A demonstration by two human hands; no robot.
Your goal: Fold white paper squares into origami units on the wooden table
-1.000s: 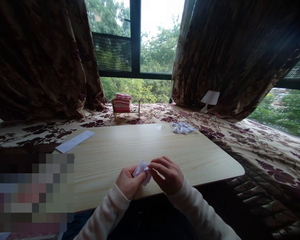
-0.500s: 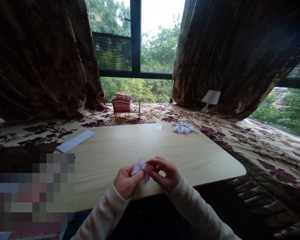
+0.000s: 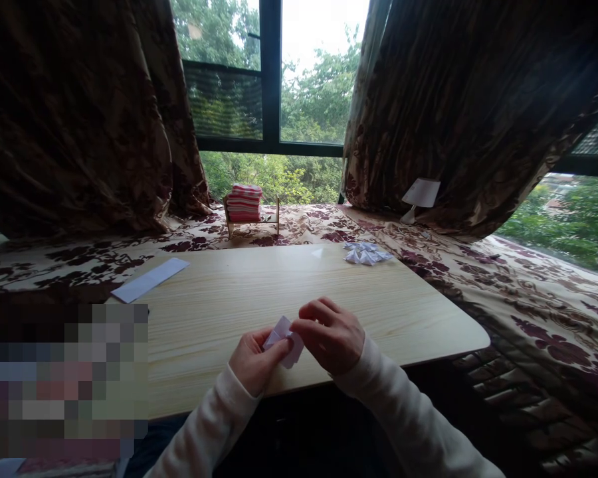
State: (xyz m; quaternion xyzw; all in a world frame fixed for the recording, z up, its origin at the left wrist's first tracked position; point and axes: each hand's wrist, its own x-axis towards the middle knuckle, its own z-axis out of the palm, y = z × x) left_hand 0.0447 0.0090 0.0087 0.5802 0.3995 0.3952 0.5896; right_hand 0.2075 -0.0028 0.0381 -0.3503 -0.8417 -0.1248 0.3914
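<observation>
Above the table's near edge, my left hand [image 3: 256, 358] pinches a small piece of folded white paper [image 3: 290, 349], thumb on top of it. My right hand [image 3: 333, 334] has its fingers curled, with the fingertips at the paper's upper right edge. Its thumb is mostly hidden behind the knuckles. The paper shows creases and several flaps, though its exact shape is partly covered by my fingers. Near the table's far right corner lies a cluster of folded white paper pieces [image 3: 365, 253]. A flat white paper strip [image 3: 151, 280] lies at the far left corner.
The pale wood-grain table [image 3: 219, 292] has rounded corners. Behind it, a floral cloth [image 3: 303, 229] bears a small wooden stand [image 3: 253, 223] with stacked red-and-white striped cloths [image 3: 244, 203]. A white lamp [image 3: 421, 193] stands by the right curtain [image 3: 458, 99]. The lower left is pixelated.
My right hand has turned over and lifted slightly, its knuckles now facing up and its fingers curled at the paper's edge. The paper looks flatter, still in my left hand.
</observation>
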